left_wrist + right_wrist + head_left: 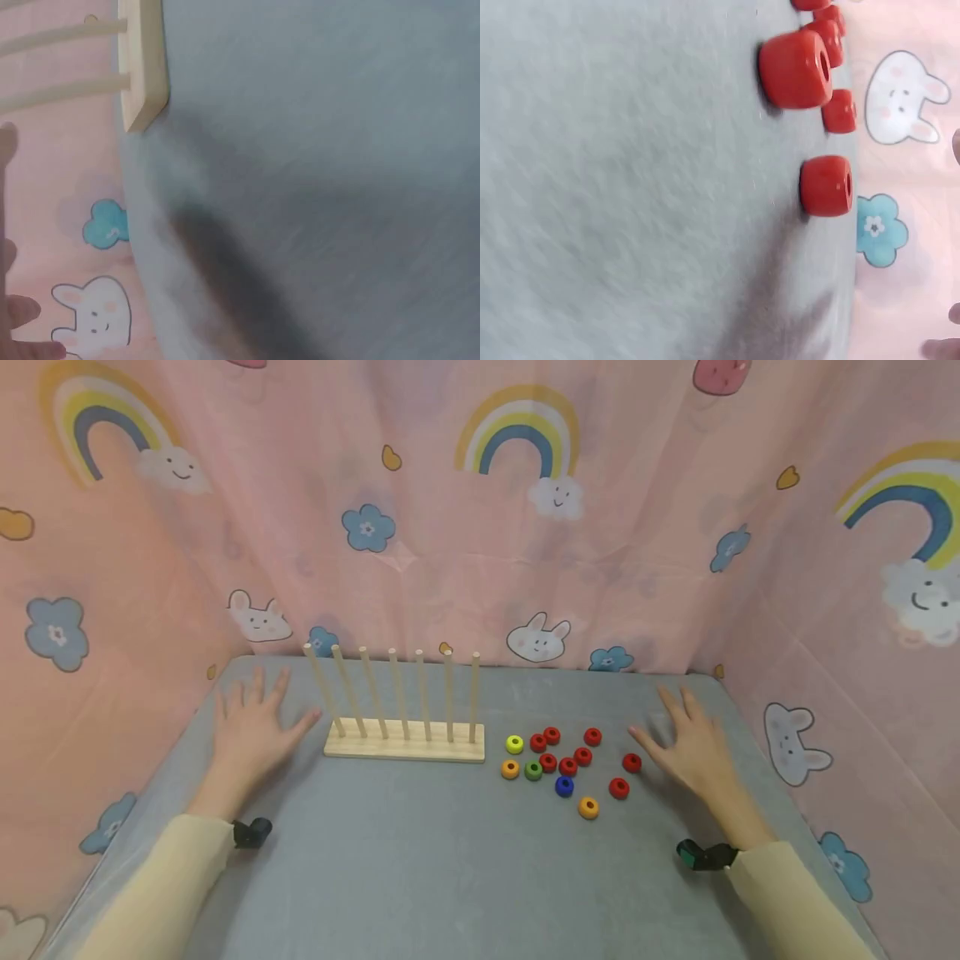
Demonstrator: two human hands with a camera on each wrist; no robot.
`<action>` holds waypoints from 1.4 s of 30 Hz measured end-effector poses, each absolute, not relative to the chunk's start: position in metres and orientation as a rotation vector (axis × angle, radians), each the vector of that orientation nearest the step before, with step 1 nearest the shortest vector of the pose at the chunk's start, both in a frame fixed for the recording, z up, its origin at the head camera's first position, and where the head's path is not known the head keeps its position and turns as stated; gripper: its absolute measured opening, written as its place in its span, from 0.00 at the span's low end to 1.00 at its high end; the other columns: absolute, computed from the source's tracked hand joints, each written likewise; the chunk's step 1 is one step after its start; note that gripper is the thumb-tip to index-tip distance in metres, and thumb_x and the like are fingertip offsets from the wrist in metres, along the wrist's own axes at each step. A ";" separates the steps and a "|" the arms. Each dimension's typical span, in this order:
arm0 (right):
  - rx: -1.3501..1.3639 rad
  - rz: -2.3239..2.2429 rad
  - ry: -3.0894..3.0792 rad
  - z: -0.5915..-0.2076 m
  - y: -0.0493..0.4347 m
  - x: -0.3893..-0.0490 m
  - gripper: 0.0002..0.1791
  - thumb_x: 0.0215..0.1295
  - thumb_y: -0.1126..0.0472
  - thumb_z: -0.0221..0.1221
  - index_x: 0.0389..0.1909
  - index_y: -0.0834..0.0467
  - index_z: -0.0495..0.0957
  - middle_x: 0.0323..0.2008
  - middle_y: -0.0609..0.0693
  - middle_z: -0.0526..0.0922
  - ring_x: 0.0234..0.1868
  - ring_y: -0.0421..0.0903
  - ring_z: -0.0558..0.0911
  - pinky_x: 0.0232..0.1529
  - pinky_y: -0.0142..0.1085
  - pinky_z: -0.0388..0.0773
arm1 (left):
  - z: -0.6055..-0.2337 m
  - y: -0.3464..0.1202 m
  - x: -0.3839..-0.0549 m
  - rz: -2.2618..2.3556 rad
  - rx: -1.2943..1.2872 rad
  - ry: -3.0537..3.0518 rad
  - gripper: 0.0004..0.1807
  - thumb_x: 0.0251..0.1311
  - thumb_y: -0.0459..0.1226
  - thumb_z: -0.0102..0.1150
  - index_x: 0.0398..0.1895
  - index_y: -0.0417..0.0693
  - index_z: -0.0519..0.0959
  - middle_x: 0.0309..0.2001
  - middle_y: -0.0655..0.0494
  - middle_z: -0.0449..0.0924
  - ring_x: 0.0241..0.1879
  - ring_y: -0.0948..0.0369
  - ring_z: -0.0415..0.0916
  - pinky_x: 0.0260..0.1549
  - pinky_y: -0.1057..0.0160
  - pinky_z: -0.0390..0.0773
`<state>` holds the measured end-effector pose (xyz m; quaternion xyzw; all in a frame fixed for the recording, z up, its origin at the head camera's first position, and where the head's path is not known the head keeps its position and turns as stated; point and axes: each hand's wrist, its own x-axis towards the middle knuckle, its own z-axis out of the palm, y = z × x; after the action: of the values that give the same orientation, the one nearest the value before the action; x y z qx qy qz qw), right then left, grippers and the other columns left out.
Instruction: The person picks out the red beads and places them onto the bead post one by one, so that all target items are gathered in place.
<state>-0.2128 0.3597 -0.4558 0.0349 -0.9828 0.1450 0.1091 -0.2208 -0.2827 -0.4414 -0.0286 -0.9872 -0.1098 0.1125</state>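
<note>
Left hand (249,727) and right hand (696,750) hold nothing, fingers spread wide. Beads (567,772) lie left of the right hand; the peg stand (405,750), nearer the left, lines up with the table's (420,868) far edge.

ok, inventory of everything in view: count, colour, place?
Board: 1, pale wood, left of beads
Pegs: 7, pale wood, in a row on board
Red beads: 8, red, right of board
Orange beads: 2, orange, cluster's left side and front
Yellow bead: 1, yellow-green, cluster's left
Green bead: 1, green, beside left orange
Blue bead: 1, blue, near front orange
Table: 1, grey, underneath
Curtain: count unclear, pink print, back and sides
Wrist cameras: 2, black, one per wrist
Sleeves: 2, cream, both arms
Left hand: 1, bare, left of board
Right hand: 1, bare, right of beads
</note>
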 end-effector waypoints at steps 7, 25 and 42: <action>0.081 0.574 -2.797 -0.467 0.361 -0.193 0.50 0.72 0.35 0.62 0.85 0.56 0.55 0.79 0.74 0.57 0.74 0.79 0.62 0.64 0.79 0.61 | -0.450 -0.264 -0.204 -0.463 -0.083 -2.793 0.46 0.72 0.60 0.58 0.83 0.42 0.61 0.75 0.26 0.64 0.67 0.24 0.65 0.61 0.24 0.65; -0.001 0.848 -2.672 -0.494 0.346 -0.171 0.39 0.75 0.49 0.64 0.77 0.67 0.66 0.71 0.73 0.72 0.62 0.72 0.76 0.61 0.68 0.71 | -0.479 -0.234 -0.198 -0.854 -0.004 -2.858 0.50 0.73 0.61 0.58 0.84 0.37 0.57 0.79 0.32 0.61 0.77 0.36 0.59 0.72 0.37 0.54; -0.052 1.118 -2.563 -0.512 0.345 -0.163 0.18 0.74 0.61 0.65 0.60 0.64 0.82 0.50 0.62 0.87 0.36 0.26 0.74 0.33 0.23 0.70 | -0.502 -0.223 -0.204 -1.170 0.156 -2.857 0.58 0.66 0.62 0.65 0.87 0.43 0.48 0.83 0.35 0.52 0.80 0.33 0.49 0.75 0.33 0.50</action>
<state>-0.1631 0.3449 -0.5116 -0.0182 -0.9029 0.3937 0.1715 -0.2037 -0.2231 -0.5021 0.0505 -0.9239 -0.3783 0.0251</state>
